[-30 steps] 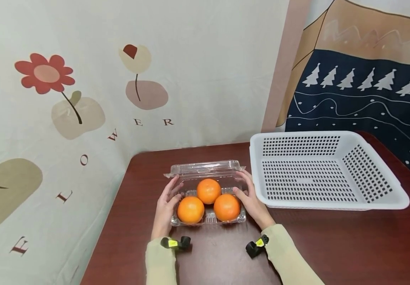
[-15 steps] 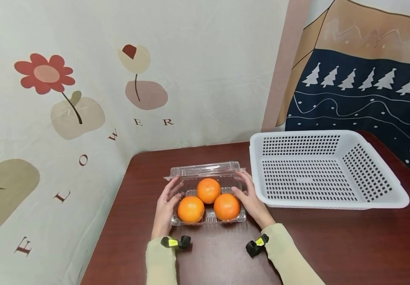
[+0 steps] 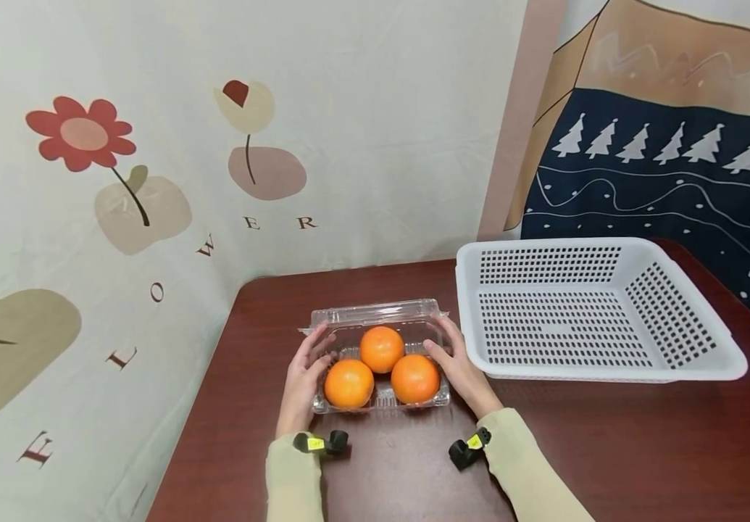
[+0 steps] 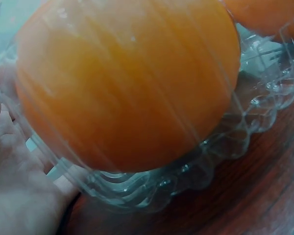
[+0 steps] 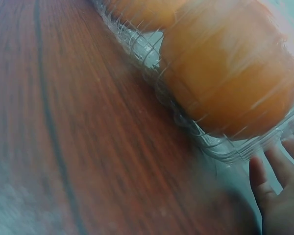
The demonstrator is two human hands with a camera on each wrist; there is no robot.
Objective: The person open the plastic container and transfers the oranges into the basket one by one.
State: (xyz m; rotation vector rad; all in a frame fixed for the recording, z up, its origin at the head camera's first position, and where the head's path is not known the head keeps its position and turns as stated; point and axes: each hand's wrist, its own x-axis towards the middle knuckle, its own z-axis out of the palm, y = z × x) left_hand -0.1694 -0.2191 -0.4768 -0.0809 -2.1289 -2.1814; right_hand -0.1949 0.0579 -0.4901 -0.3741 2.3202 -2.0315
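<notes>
A clear plastic clamshell box (image 3: 385,397) sits on the table with its lid (image 3: 375,312) raised at the back. Inside are three oranges: a left one (image 3: 349,384), a right one (image 3: 415,379) and a rear one (image 3: 382,349). My left hand (image 3: 299,384) holds the box's left side, thumb at the upper edge and fingers along the outer wall. On the opposite side my right hand (image 3: 464,373) grips in the same way. The left wrist view has an orange (image 4: 130,88) close behind the ribbed wall; in the right wrist view, fingers (image 5: 279,166) lie against the box's base.
A large white perforated basket (image 3: 557,337) stands on the right, close beside my right hand. The dark red wooden table (image 3: 388,471) meets a printed cloth (image 3: 375,145) behind and to the left. Black wrist cameras sit on both sleeves.
The raised lid's top edge has dropped slightly. Both hands and the three oranges have stayed in place.
</notes>
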